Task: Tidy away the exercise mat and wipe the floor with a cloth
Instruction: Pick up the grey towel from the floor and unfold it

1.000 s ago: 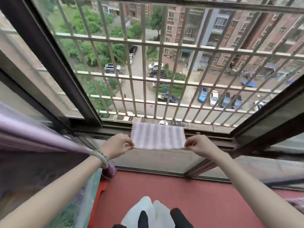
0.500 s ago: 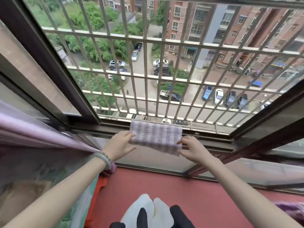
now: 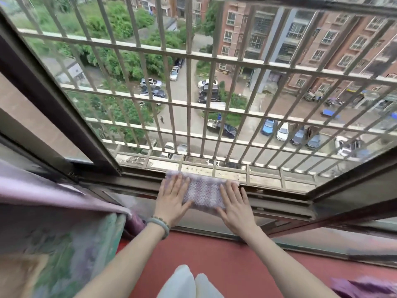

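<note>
- A lilac-and-white checked woven cloth (image 3: 203,193) is spread flat across the dark metal window sill track (image 3: 133,179), at the foot of the open window.
- The cloth's far edge is laid against the outer ledge just below the pale metal security bars (image 3: 189,82); its near edge is draped over the inner side of the track.
- The left hand (image 3: 171,201) is laid palm down on the cloth's left end, fingers straight and slightly spread, nothing being gripped.
- The right hand (image 3: 235,208) is pressed flat on the cloth's right end in the same way, fingers extended and apart.
- The middle of the cloth is left uncovered between the two hands.
- A pale green bangle (image 3: 160,224) is worn on the left wrist.
- A lilac curtain (image 3: 53,190) is seen hanging at the left, beside the dark window frame.
- A red floor (image 3: 236,254) is seen below the sill, with white-clad legs (image 3: 184,282) at the bottom edge.
- Parked cars and brick apartment blocks are seen far below through the bars.
</note>
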The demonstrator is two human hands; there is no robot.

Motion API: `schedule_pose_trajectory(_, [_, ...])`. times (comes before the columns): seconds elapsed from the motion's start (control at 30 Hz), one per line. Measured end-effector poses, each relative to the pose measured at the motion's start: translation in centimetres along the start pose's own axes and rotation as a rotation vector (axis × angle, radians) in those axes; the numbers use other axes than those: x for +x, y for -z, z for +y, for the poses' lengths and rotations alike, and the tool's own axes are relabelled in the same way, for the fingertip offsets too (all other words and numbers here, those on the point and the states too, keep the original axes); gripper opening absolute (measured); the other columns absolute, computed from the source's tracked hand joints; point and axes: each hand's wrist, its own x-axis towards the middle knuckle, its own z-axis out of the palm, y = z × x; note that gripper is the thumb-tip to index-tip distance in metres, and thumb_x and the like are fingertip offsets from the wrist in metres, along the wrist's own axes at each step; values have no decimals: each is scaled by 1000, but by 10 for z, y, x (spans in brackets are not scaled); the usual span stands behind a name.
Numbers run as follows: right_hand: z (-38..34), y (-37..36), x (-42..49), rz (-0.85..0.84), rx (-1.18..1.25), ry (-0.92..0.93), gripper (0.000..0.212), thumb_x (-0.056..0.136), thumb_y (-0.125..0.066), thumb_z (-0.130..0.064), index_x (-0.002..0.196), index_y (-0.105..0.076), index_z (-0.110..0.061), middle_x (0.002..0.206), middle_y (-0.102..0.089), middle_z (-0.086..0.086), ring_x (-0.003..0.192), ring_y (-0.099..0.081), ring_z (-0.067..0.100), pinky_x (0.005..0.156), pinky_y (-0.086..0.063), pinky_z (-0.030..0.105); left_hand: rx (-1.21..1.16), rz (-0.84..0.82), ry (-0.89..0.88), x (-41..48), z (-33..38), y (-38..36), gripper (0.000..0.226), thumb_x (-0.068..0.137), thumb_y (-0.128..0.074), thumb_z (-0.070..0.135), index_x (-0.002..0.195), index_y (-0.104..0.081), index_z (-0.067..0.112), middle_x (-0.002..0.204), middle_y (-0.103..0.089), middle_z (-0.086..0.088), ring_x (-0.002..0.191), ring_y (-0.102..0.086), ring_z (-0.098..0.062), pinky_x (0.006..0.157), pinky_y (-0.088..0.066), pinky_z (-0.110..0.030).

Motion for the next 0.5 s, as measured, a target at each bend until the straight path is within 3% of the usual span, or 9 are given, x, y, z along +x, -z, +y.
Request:
schedule_pose_trajectory(0.1, [-5,8,-3,-43,48,-58,69,95,-7,-60,146,-26,-17,153,-29,10,145,-7,22,112,-3,40,23,20,-8,-2,3,-2,74,91,-20,63,150,-11,19,158,-9,-6,144,-11,-22,113,-8,-48])
schedule_pose_trajectory(0.27, [-13,6,-9,-118,58,-89,67,97,-6,-57,141,-39,-19,146,-43,10,137,-26,23,109,-5,41,33,-13,-3,-7,7,4,73,93,-9,65,147,-19,17,153,-26,-9,145,1,-18,113,-7,-46])
schedule_pose_trajectory(0.33, [-18,13,-10,-77,90,-101,73,96,-2,-58,139,-44,-17,145,-44,11,138,-29,27,110,-3,40,-12,23,-11,-10,10,11,74,93,-13,65,147,-21,15,152,-25,-8,145,1,-16,114,-4,-43])
schedule_pose_trajectory(0.4, [-26,32,-10,-11,164,-63,82,91,3,-63,143,-40,-15,151,-33,13,142,-24,31,112,0,37,-80,79,-29,-16,14,22,75,93,-15,64,146,-25,12,152,-29,-8,143,-10,-18,115,-2,-39])
schedule_pose_trajectory(0.5, [-44,58,-15,48,253,54,83,82,-8,-62,147,-31,-16,157,-19,11,146,-12,30,116,-4,38,-198,152,-46,-36,9,40,78,92,-13,66,145,-27,12,151,-32,-8,140,-19,-18,113,-2,-34])
